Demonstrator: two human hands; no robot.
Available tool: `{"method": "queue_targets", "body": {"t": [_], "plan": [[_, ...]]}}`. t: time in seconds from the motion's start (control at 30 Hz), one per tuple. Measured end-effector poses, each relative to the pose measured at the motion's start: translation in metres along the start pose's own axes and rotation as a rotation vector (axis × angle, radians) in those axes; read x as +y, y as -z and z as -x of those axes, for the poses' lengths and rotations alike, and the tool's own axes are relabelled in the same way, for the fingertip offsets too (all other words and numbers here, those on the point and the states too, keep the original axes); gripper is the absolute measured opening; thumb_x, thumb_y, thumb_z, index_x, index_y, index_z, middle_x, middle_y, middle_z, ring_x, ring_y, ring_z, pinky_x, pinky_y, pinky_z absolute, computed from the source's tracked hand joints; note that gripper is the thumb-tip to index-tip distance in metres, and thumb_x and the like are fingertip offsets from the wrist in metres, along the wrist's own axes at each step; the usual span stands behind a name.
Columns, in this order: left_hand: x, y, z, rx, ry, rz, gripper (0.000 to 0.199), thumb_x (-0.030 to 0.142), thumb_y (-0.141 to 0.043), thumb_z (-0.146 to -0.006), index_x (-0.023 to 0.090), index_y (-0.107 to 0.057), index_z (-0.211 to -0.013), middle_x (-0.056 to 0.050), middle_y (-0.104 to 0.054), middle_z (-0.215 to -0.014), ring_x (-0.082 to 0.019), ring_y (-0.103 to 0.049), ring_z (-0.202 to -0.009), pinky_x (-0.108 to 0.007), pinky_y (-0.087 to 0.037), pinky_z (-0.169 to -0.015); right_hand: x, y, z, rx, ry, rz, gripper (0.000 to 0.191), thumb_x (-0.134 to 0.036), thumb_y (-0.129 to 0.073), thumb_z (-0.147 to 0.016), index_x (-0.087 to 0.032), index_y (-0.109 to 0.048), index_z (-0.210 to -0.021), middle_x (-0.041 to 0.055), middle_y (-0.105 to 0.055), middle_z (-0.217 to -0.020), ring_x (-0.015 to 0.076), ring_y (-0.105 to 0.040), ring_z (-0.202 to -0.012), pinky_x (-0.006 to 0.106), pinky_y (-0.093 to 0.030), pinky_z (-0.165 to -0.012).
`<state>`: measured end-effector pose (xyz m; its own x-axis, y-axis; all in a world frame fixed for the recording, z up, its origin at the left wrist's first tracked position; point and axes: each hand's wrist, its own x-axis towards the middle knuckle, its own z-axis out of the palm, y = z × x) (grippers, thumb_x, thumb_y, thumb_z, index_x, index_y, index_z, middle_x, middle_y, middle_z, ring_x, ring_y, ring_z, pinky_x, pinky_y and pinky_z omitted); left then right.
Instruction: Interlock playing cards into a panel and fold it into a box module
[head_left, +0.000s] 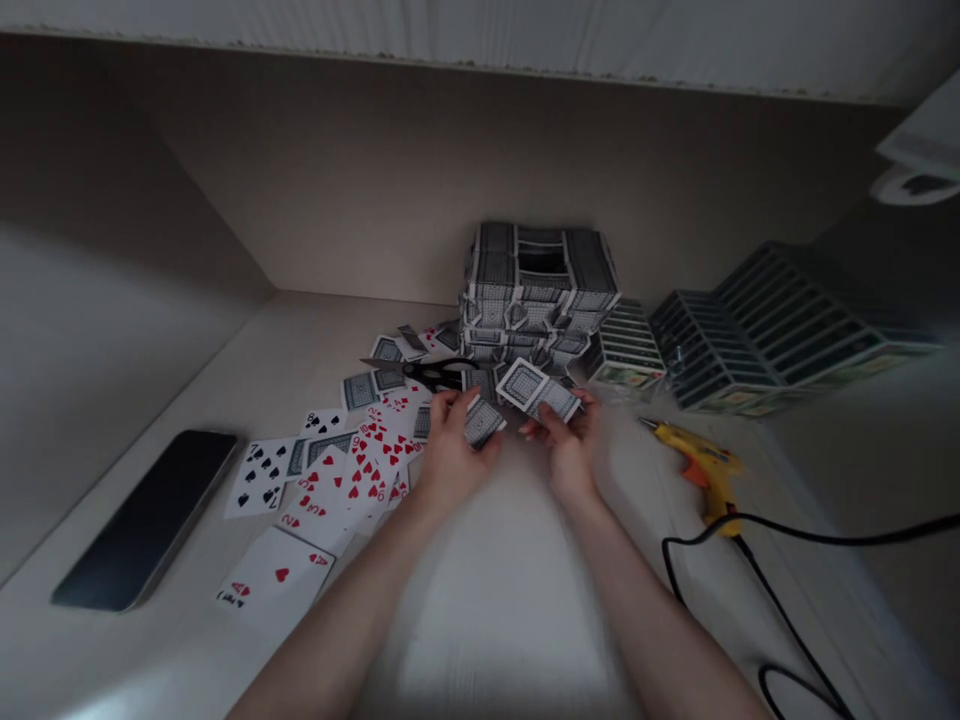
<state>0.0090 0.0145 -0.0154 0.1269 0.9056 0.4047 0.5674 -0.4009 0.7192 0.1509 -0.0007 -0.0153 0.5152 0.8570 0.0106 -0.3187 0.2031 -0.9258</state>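
Observation:
My left hand is closed on a folded playing card with its patterned back showing. Pinched in my right hand is another playing card piece, back side up and creased across the middle. The two pieces are close together but apart. Just behind my hands stands a box-like structure built of folded cards, with an opening in its top. Black-handled scissors lie beyond my left hand. Loose playing cards, many face up, spread out to the left.
A phone lies at the far left. At right are a yellow glue gun with a black cable and stacked small boxes. Walls enclose the back and left; a shelf edge overhangs the top.

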Motion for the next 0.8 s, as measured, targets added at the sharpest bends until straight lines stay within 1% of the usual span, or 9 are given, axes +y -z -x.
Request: {"method": "queue_targets", "body": {"t": [0.1, 0.2, 0.3, 0.33, 0.4, 0.5, 0.6, 0.7, 0.8], "plan": [[-0.004, 0.0, -0.005, 0.079, 0.122, 0.077, 0.054, 0.029, -0.072, -0.064, 0.02, -0.052, -0.114, -0.008, -0.048, -0.106, -0.022, -0.051, -0.103, -0.041, -0.043, -0.093, -0.002, -0.001, 0.002, -0.03, -0.027, 0.011, 0.045, -0.035, -0.068, -0.07, -0.027, -0.036, -0.101, -0.0076, -0.057, -0.07, 0.0091, -0.052, -0.039, 0.022, -0.041, -0.037], [-0.007, 0.001, -0.011, 0.151, 0.277, 0.226, 0.053, 0.034, -0.074, -0.062, 0.019, -0.053, -0.108, -0.007, -0.053, -0.101, -0.021, -0.056, -0.095, -0.039, -0.047, -0.085, -0.004, -0.004, 0.005, -0.089, -0.046, 0.042, 0.048, -0.036, -0.066, -0.072, -0.028, -0.036, -0.108, -0.0066, -0.058, -0.072, 0.009, -0.052, -0.039, 0.022, -0.041, -0.037], [-0.005, 0.001, -0.014, 0.159, 0.44, 0.503, 0.049, 0.038, -0.07, -0.068, 0.018, -0.047, -0.107, -0.004, -0.057, -0.09, -0.014, -0.06, -0.064, -0.031, -0.052, -0.058, -0.005, -0.006, 0.007, -0.157, -0.068, 0.075, 0.049, -0.036, -0.064, -0.074, -0.029, -0.037, -0.115, -0.0044, -0.06, -0.077, 0.0095, -0.054, -0.041, 0.024, -0.045, -0.04], [-0.004, 0.002, -0.015, 0.158, 0.484, 0.587, 0.047, 0.039, -0.067, -0.07, 0.018, -0.045, -0.107, -0.003, -0.057, -0.087, -0.011, -0.058, -0.054, -0.028, -0.05, -0.049, -0.005, -0.007, 0.007, -0.174, -0.077, 0.08, 0.047, -0.037, -0.064, -0.074, -0.028, -0.04, -0.113, -0.0036, -0.06, -0.078, 0.0096, -0.054, -0.042, 0.025, -0.045, -0.041], [-0.002, 0.002, -0.017, 0.174, 0.547, 0.69, 0.042, 0.04, -0.063, -0.074, 0.019, -0.043, -0.105, -0.002, -0.056, -0.085, -0.008, -0.053, -0.044, -0.024, -0.045, -0.038, -0.004, -0.007, 0.008, -0.194, -0.093, 0.076, 0.041, -0.038, -0.064, -0.074, -0.026, -0.044, -0.107, -0.0027, -0.06, -0.08, 0.0096, -0.054, -0.043, 0.025, -0.045, -0.041], [0.001, 0.003, -0.017, 0.204, 0.574, 0.734, 0.035, 0.041, -0.058, -0.078, 0.02, -0.043, -0.101, -0.001, -0.055, -0.088, -0.005, -0.05, -0.04, -0.021, -0.042, -0.033, -0.002, -0.008, 0.009, -0.232, -0.118, 0.069, 0.038, -0.04, -0.065, -0.073, -0.025, -0.045, -0.102, -0.0034, -0.06, -0.076, 0.0102, -0.055, -0.043, 0.025, -0.046, -0.041], [0.001, 0.002, -0.016, 0.202, 0.552, 0.752, 0.031, 0.042, -0.052, -0.082, 0.021, -0.041, -0.103, -0.001, -0.054, -0.09, -0.003, -0.049, -0.039, -0.018, -0.039, -0.032, -0.003, -0.008, 0.01, -0.282, -0.13, 0.094, 0.038, -0.041, -0.066, -0.073, -0.024, -0.045, -0.1, -0.0041, -0.06, -0.071, 0.011, -0.054, -0.044, 0.026, -0.047, -0.043], [0.0, 0.001, -0.014, 0.192, 0.554, 0.778, 0.03, 0.044, -0.045, -0.086, 0.023, -0.037, -0.106, 0.001, -0.052, -0.082, -0.003, -0.045, -0.034, -0.017, -0.036, -0.03, -0.004, -0.009, 0.01, -0.305, -0.158, 0.106, 0.039, -0.041, -0.067, -0.071, -0.024, -0.046, -0.1, -0.0037, -0.06, -0.073, 0.0108, -0.053, -0.043, 0.027, -0.047, -0.042], [-0.002, 0.001, -0.013, 0.177, 0.538, 0.758, 0.028, 0.045, -0.042, -0.088, 0.024, -0.036, -0.106, 0.006, -0.049, -0.071, -0.002, -0.037, -0.028, -0.016, -0.03, -0.025, -0.006, -0.008, 0.009, -0.334, -0.193, 0.108, 0.039, -0.041, -0.067, -0.07, -0.024, -0.049, -0.1, -0.0038, -0.059, -0.073, 0.0105, -0.052, -0.041, 0.026, -0.044, -0.039]]}}
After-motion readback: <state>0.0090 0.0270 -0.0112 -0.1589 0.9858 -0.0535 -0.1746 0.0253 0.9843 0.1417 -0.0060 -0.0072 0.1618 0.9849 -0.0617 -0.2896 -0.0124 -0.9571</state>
